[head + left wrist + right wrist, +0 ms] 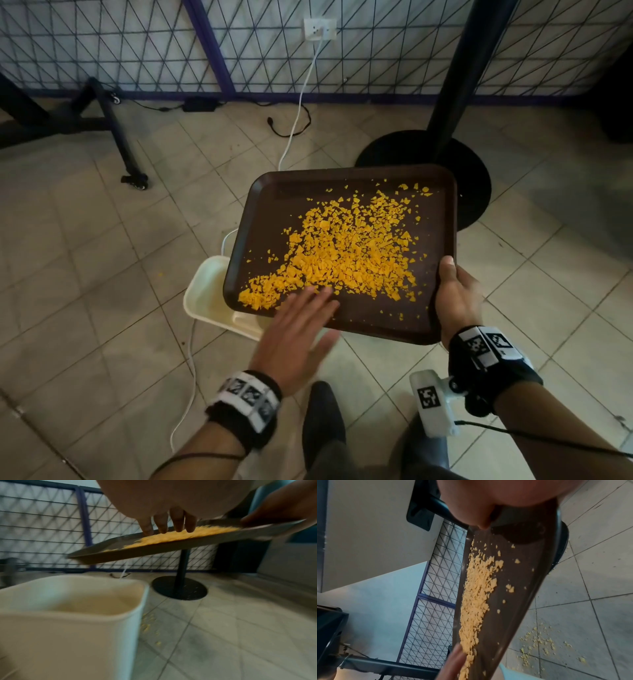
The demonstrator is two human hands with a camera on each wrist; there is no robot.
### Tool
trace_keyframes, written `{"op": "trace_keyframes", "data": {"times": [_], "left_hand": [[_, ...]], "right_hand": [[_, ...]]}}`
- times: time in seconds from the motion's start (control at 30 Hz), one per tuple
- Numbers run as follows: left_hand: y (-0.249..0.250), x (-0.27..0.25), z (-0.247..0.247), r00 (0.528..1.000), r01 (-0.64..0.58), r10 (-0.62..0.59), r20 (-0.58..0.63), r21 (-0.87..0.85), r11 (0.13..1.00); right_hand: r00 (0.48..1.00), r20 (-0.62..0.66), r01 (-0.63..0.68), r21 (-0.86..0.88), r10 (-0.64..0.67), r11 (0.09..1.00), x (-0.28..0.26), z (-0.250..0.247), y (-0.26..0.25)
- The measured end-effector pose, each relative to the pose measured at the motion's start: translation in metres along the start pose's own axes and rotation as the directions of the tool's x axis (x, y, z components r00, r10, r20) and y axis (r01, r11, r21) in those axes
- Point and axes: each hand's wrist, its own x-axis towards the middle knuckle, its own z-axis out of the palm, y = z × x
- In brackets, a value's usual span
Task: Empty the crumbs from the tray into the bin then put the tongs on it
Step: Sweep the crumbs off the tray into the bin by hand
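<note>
Fingers of my left hand lie straight among the crumbs; my right hand clamps the tray edge, tilted over the bin. Emptying underway. Next I sweep leftward, probably into the bin; blur hides alignment.

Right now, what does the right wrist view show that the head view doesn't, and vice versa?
Right wrist only: spilled crumbs on the floor tiles, and the table's underside.

Head only: the right hand holding the tray's right edge, the white bin partly under the tray's lower-left corner, a wall socket with a white cable.

Both: the tilted brown tray with yellow crumbs, left hand fingers flat on them, wire fence.
</note>
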Motion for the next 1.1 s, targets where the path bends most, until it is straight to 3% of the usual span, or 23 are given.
{"op": "trace_keyframes", "data": {"times": [0.1, 0.17, 0.27, 0.43, 0.53, 0.6, 0.7, 0.8, 0.9, 0.97, 1.1], "left_hand": [[0.053, 0.018, 0.013, 0.982, -0.188, 0.189, -0.011, 0.015, 0.982], [0.068, 0.025, 0.024, 0.973, -0.232, 0.231, 0.026, 0.065, 0.971], [0.048, 0.020, 0.029, 0.985, -0.170, 0.167, 0.046, 0.067, 0.983], [-0.029, -0.008, 0.019, 0.993, 0.017, -0.029, 0.114, 0.104, 0.994], [-0.061, -0.018, 0.013, 0.991, 0.124, -0.128, 0.041, 0.088, 0.988], [-0.056, -0.016, 0.007, 0.990, 0.135, -0.134, -0.033, 0.041, 0.990], [-0.004, 0.009, 0.002, 0.997, -0.027, 0.030, -0.078, 0.034, 0.999], [0.059, 0.042, 0.010, 0.974, -0.216, 0.223, -0.044, 0.123, 0.969], [0.092, 0.062, 0.023, 0.950, -0.308, 0.312, 0.007, 0.168, 0.936], [0.092, 0.068, 0.028, 0.955, -0.294, 0.296, 0.015, 0.163, 0.942], [0.050, 0.061, 0.028, 0.992, -0.124, 0.115, 0.057, 0.185, 0.975]], "right_hand": [[1.000, -0.020, 0.022, -0.005, -0.022, 1.000, -0.001, 0.004, 0.004], [0.999, -0.031, 0.035, -0.002, -0.035, 0.999, -0.001, 0.004, 0.006], [1.000, -0.020, 0.022, 0.009, -0.022, 1.000, 0.001, 0.001, 0.007], [1.000, 0.000, 0.013, 0.023, -0.013, 1.000, 0.002, -0.002, 0.005], [0.999, 0.000, 0.034, 0.012, -0.034, 0.999, -0.001, 0.000, 0.002], [0.999, -0.013, 0.039, 0.009, -0.038, 0.999, -0.002, 0.000, 0.003], [1.000, -0.008, 0.024, 0.022, -0.023, 0.999, -0.004, 0.003, 0.005], [0.998, -0.024, 0.056, 0.030, -0.055, 0.998, -0.008, 0.006, 0.006], [0.995, -0.046, 0.086, 0.026, -0.085, 0.996, -0.007, 0.007, 0.010], [0.997, -0.036, 0.075, 0.026, -0.074, 0.997, -0.004, 0.005, 0.015], [0.998, -0.042, 0.054, 0.010, -0.053, 0.998, -0.001, 0.000, 0.013]]}}
